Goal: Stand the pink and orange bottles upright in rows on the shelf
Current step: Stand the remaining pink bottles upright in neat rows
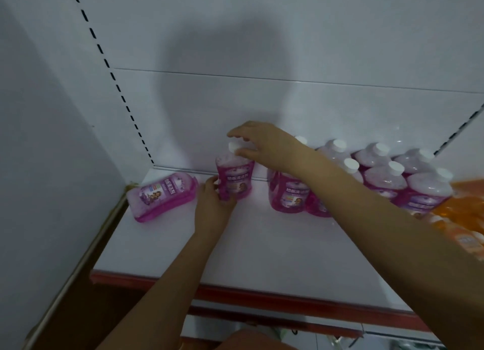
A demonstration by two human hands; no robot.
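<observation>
Seen from head height, looking down: a white metal shelf with a red front edge [235,245] against a white slotted back panel [262,48], shadowed by the wearer's head.

Task judged partly done. Standing upright at the right rear: a cluster of clear plastic bottles of pink liquid with white screw caps [385,182], packed in what reads as two or three short rows, labels facing forward. At the far right edge, orange bottles [468,213], blurred and cut off by the frame; upright or lying, impossible to tell. Wide bare shelf surface left of the cluster and in front of it, so plenty of room for more rows.

Left to do, by the look of it: one pink bottle lying on its side [162,196] near the shelf's left rear corner, cap end pointing toward the left hand, apart from everything else. Also one pink bottle held between both hands [234,178], roughly upright with a slight tilt, base at or just above the shelf, well apart from the standing cluster to its right and just beside the lying one.

Right hand [258,142], forearm stretched diagonally across the standing bottles, fingers arched down over the white cap [235,147], pinching the top of the held bottle. Left hand [212,205], reaching up from below, wrapped around the lower left side of the same bottle, thumb against its label. Both hands closed on it, neither released.
</observation>
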